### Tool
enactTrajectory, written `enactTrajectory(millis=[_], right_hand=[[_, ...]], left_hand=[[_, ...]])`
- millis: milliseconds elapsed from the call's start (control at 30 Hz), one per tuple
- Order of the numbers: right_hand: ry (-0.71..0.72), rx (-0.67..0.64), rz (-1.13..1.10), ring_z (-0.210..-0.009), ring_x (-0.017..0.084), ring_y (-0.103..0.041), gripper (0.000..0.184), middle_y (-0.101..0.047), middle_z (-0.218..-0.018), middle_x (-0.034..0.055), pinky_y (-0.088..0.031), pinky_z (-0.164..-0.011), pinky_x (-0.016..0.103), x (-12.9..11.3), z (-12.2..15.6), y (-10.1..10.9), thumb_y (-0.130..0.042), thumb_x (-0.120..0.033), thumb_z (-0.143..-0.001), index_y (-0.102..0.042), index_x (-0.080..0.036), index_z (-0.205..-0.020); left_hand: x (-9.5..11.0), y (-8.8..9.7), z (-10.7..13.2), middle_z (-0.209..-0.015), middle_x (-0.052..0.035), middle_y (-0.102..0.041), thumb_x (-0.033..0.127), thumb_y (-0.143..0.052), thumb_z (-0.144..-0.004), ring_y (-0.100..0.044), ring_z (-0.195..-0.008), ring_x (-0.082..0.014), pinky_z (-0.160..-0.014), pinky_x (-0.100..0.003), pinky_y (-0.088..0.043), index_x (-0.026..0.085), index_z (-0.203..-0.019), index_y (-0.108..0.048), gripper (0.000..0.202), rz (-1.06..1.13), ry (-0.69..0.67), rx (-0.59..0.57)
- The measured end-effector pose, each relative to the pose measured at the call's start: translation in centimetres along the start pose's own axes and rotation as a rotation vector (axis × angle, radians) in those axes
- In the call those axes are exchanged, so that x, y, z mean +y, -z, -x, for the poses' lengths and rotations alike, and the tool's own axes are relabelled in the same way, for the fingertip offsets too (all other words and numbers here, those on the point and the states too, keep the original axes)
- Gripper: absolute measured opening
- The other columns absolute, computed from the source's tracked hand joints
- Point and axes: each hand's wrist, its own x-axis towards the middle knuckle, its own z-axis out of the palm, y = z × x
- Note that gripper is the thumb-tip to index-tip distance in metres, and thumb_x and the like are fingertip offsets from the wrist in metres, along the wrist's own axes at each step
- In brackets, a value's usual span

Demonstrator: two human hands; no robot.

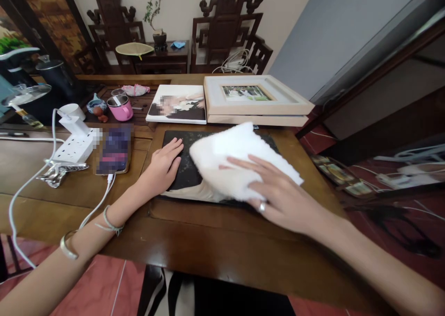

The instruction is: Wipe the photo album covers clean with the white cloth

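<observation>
Big wooden worktop [215, 241], and at the far side there's a stack of pale picture frames [257, 105] with an unframed canvas print [177, 105] just left of them. The main thing is the dark photo panel [187, 167], lying flat in the middle of the worktop, near the person. A fluffy white cloth [236, 163] covers its right half.

The right hand [278, 195] lies flat on the cloth, fingers spread, not pinching anything. The left hand [163, 165] is pressed palm-down on the panel's left edge, fingers loosely together.

Imo to wipe this well, that left hand should pin the panel so it can't skate, with light, even strokes that run off the edge and a fresh fold of cloth under the palm.

Further left are a phone [114, 152] on charge, a white power strip [76, 146] and a pink mug [121, 107], all well clear.
</observation>
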Motion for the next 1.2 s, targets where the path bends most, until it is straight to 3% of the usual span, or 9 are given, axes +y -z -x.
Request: enactTrajectory(millis=[100,200,467,567,667,833,967,1067,1200], right_hand=[[-0.167,0.084,0.096,-0.133,0.030,-0.050,0.028,-0.060,-0.134,0.0217,-0.039,-0.109,0.058,2.8,-2.4,-1.1,-0.044,-0.026,-0.095,-0.069,-0.016,-0.098],[-0.317,0.162,0.165,-0.131,0.033,-0.051,0.032,-0.067,-0.123,0.0216,-0.039,-0.108,0.060,2.9,-4.1,-2.3,-0.043,-0.029,-0.096,-0.069,-0.013,-0.105],[-0.166,0.103,0.067,-0.132,0.038,-0.049,0.024,-0.060,-0.136,0.0159,-0.040,-0.103,0.069,-8.6,-0.8,-1.3,-0.047,-0.013,-0.083,-0.071,-0.019,-0.083],[-0.100,0.055,0.020,-0.134,0.037,-0.047,0.022,-0.058,-0.139,0.0141,-0.041,-0.104,0.066,-10.8,0.7,-0.5,-0.049,-0.013,-0.082,-0.069,-0.020,-0.076],[-0.123,-0.011,0.013,-0.138,0.037,-0.041,0.022,-0.052,-0.145,0.0133,-0.037,-0.107,0.068,-9.4,0.4,-0.2,-0.050,-0.014,-0.082,-0.071,-0.020,-0.082],[-0.161,-0.105,0.069,-0.147,0.039,-0.019,0.026,-0.033,-0.157,0.0137,-0.028,-0.110,0.069,-2.9,-3.7,-0.6,-0.051,-0.012,-0.083,-0.071,-0.018,-0.097],[-0.219,-0.097,0.141,-0.145,0.041,-0.024,0.032,-0.037,-0.155,0.0125,-0.030,-0.109,0.069,0.5,-6.9,-1.5,-0.048,-0.016,-0.089,-0.067,-0.016,-0.115],[-0.246,-0.099,0.169,-0.143,0.041,-0.029,0.035,-0.043,-0.152,0.0115,-0.028,-0.109,0.070,0.2,-7.5,-1.8,-0.048,-0.014,-0.088,-0.066,-0.017,-0.118],[-0.193,-0.123,0.128,-0.141,0.043,-0.032,0.032,-0.045,-0.151,0.0122,-0.027,-0.110,0.071,-4.3,-5.1,-1.3,-0.057,-0.012,-0.078,-0.072,-0.020,-0.105]], left_hand=[[-0.1,-0.1,0.1,-0.148,-0.0156,-0.047,0.023,-0.037,-0.098,-0.037,-0.143,-0.0257,-0.115,-0.053,-0.034,0.012,-0.136,-0.052,0.042,0.008,-0.004,0.000],[-0.2,-0.2,0.0,-0.148,-0.0162,-0.047,0.023,-0.037,-0.098,-0.037,-0.143,-0.0259,-0.116,-0.052,-0.033,0.011,-0.136,-0.052,0.042,0.011,-0.009,0.001],[0.2,-0.1,-0.2,-0.149,-0.0155,-0.047,0.022,-0.037,-0.098,-0.036,-0.143,-0.0256,-0.115,-0.053,-0.034,0.013,-0.139,-0.049,0.044,0.012,0.000,0.008],[0.4,0.1,0.0,-0.149,-0.0163,-0.047,0.022,-0.037,-0.097,-0.037,-0.143,-0.0259,-0.114,-0.053,-0.034,0.011,-0.137,-0.051,0.043,0.004,0.000,0.006],[0.5,0.1,0.1,-0.149,-0.0151,-0.047,0.023,-0.037,-0.098,-0.037,-0.143,-0.0252,-0.114,-0.053,-0.034,0.013,-0.136,-0.051,0.042,0.000,0.007,0.005],[0.2,0.1,0.2,-0.149,-0.0150,-0.047,0.023,-0.038,-0.097,-0.037,-0.143,-0.0253,-0.114,-0.054,-0.034,0.014,-0.136,-0.052,0.042,0.011,0.004,0.013],[0.1,-0.1,0.2,-0.149,-0.0157,-0.047,0.024,-0.038,-0.097,-0.037,-0.143,-0.0257,-0.115,-0.053,-0.033,0.013,-0.136,-0.051,0.043,0.019,0.002,0.007],[0.1,-0.2,0.1,-0.149,-0.0165,-0.046,0.024,-0.037,-0.098,-0.037,-0.143,-0.0254,-0.115,-0.052,-0.033,0.011,-0.138,-0.050,0.044,0.006,0.002,0.007],[0.1,0.0,0.1,-0.149,-0.0161,-0.046,0.023,-0.036,-0.098,-0.036,-0.144,-0.0257,-0.115,-0.053,-0.033,0.012,-0.139,-0.049,0.044,0.003,0.005,-0.001]])
